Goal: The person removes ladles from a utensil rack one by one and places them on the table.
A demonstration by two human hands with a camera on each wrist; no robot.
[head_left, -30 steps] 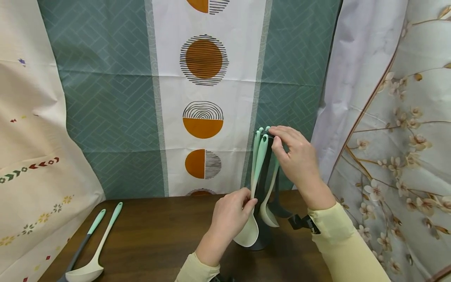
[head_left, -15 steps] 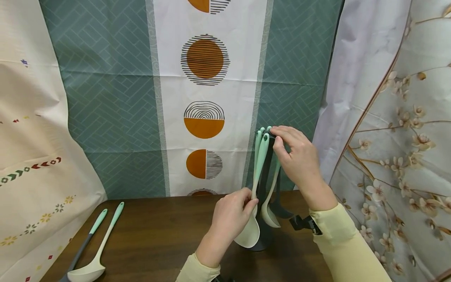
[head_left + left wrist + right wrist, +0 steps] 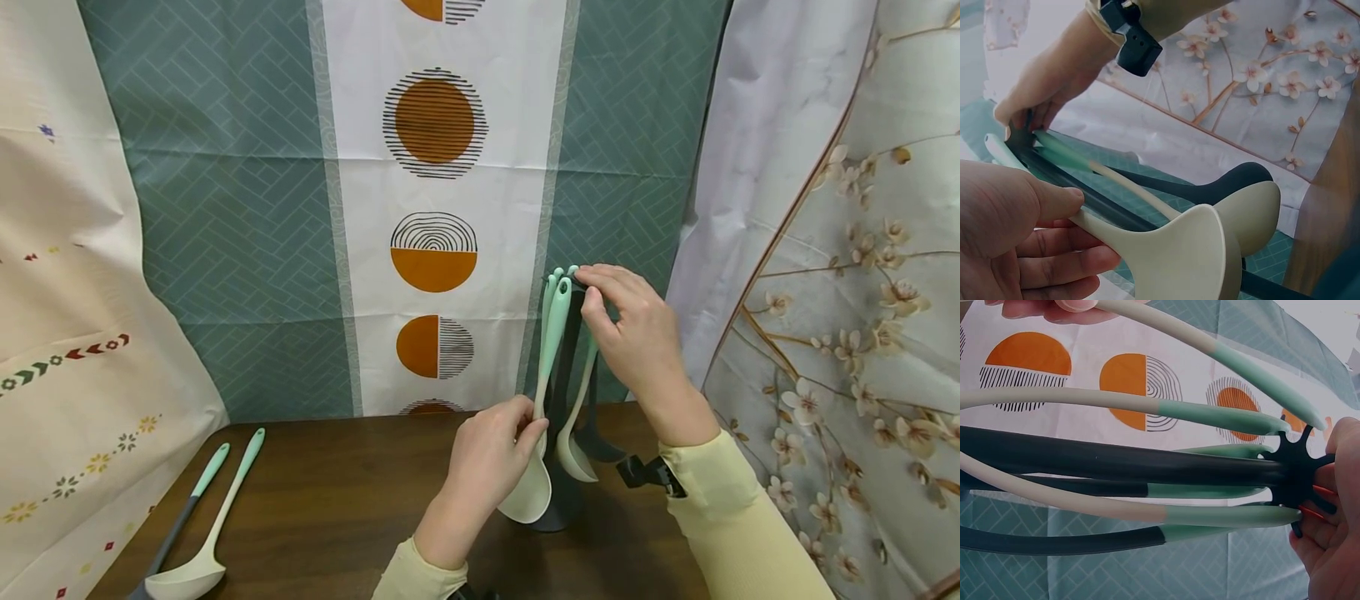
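Observation:
A dark utensil stand (image 3: 567,350) rises at the right of the table, with mint-handled utensils around its post. My left hand (image 3: 491,458) pinches a cream serving spoon (image 3: 529,493) by its neck, just above the bowl. In the right wrist view, the spoon's mint handle (image 3: 1266,381) ends at one hook of the stand's star-shaped top (image 3: 1300,469); whether it is hooked on cannot be told. My right hand (image 3: 633,333) grips that top, its fingers curled behind the hooks. A cream ladle (image 3: 576,458) and a dark utensil (image 3: 597,446) hang beside the post.
On the brown table (image 3: 345,492), at the left, lie a cream ladle (image 3: 191,575) and a dark utensil with a mint handle (image 3: 180,521). A patterned cloth (image 3: 442,208) hangs behind the table. Floral fabric (image 3: 832,417) hangs at the right.
The spoon's handle end has edged up very slightly against the stand's top. Both hands otherwise keep their places and holds.

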